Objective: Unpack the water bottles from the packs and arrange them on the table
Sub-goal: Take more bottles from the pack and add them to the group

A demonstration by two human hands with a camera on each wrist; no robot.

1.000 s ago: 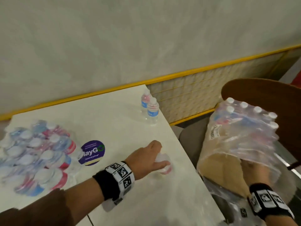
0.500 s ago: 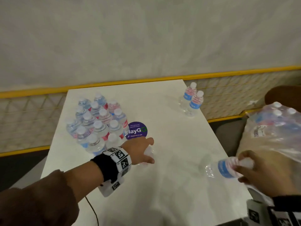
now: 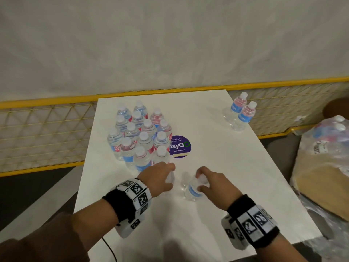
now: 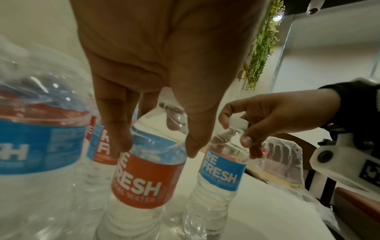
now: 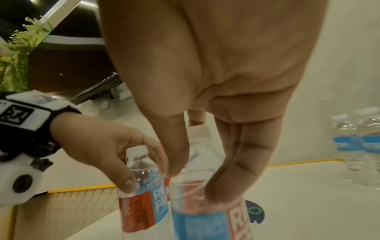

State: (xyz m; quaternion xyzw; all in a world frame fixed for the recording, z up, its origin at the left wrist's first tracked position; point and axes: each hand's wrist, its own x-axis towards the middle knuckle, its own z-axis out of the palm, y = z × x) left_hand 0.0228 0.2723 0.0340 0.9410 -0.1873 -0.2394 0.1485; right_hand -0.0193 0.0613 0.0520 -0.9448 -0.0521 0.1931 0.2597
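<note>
Beside the cluster (image 3: pixel 139 135), my left hand (image 3: pixel 158 178) and right hand (image 3: pixel 211 183) each grasp a bottle top; nudging probably topples neighbours.

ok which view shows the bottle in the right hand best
The left wrist view: the right-hand bottle shows cap to base, pinched by the right hand. The head view mostly hides it; the right wrist view cuts off its base.

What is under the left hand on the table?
Under the left hand stands an upright water bottle with a red and blue label, gripped at its shoulder. In the head view the hand covers most of it.
</note>
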